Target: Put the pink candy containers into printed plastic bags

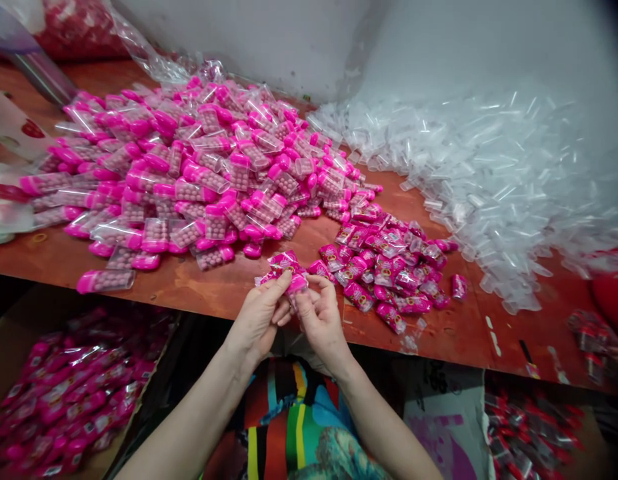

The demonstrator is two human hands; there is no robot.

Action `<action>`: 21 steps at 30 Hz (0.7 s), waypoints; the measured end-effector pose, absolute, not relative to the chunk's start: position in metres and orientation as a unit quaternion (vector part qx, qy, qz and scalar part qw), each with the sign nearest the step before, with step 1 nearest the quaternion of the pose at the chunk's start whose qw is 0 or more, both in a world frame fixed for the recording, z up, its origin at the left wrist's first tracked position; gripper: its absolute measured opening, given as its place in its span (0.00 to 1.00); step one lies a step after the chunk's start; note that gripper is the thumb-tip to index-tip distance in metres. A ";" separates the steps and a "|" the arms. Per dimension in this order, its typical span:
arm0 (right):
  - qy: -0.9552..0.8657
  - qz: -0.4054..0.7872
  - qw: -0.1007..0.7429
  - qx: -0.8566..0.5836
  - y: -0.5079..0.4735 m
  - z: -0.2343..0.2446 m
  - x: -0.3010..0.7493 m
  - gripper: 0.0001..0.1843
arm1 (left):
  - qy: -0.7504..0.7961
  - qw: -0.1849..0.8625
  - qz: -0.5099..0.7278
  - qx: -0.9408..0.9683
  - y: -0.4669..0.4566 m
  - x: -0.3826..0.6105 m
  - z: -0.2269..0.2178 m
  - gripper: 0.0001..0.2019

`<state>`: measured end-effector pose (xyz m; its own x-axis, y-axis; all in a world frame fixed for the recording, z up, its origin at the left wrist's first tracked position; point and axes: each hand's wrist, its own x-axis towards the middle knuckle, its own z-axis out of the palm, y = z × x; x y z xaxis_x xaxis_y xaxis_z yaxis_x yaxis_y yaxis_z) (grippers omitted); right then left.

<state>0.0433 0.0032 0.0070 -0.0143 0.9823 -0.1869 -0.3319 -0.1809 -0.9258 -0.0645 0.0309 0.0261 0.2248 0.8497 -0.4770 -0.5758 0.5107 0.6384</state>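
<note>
Close to the table's front edge, my left hand (pixel 261 313) and my right hand (pixel 323 321) meet with fingers pinched on a small pink-capped container (pixel 297 285). Part of it is covered by the fingers. A shiny printed pink wrapper (pixel 283 260) shows just behind my left fingertips; whether it is held or lies on the table I cannot tell. Beyond my right hand lies a heap of pink wrapped packs (pixel 389 260). Farther back on the left spreads a large pile of clear containers (pixel 203 173) with pink caps and small pink balls inside.
Clear empty plastic sleeves (pixel 483 173) are heaped at the right against the wall. Below the red-brown table (pixel 189 287), a box of pink packs (pixel 73 400) stands at left and a box of red-and-clear items (pixel 533 427) at right. A bottle (pixel 39 63) stands back left.
</note>
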 end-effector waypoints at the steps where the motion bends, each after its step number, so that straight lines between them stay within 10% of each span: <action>1: -0.359 0.619 0.527 -0.458 0.003 0.008 0.044 0.18 | 0.410 0.766 0.466 0.167 0.031 -0.065 0.026 0.17; 8: -0.330 0.707 0.469 -0.414 0.004 0.009 0.049 0.23 | 0.409 0.781 0.428 0.198 0.028 -0.066 0.028 0.17; 16: -0.611 0.410 0.397 -0.549 0.003 -0.002 0.057 0.29 | 0.430 0.774 0.436 0.161 0.027 -0.065 0.027 0.15; 21: -0.486 0.548 0.454 -0.507 0.000 0.006 0.055 0.28 | 0.408 0.792 0.417 0.179 0.024 -0.066 0.028 0.13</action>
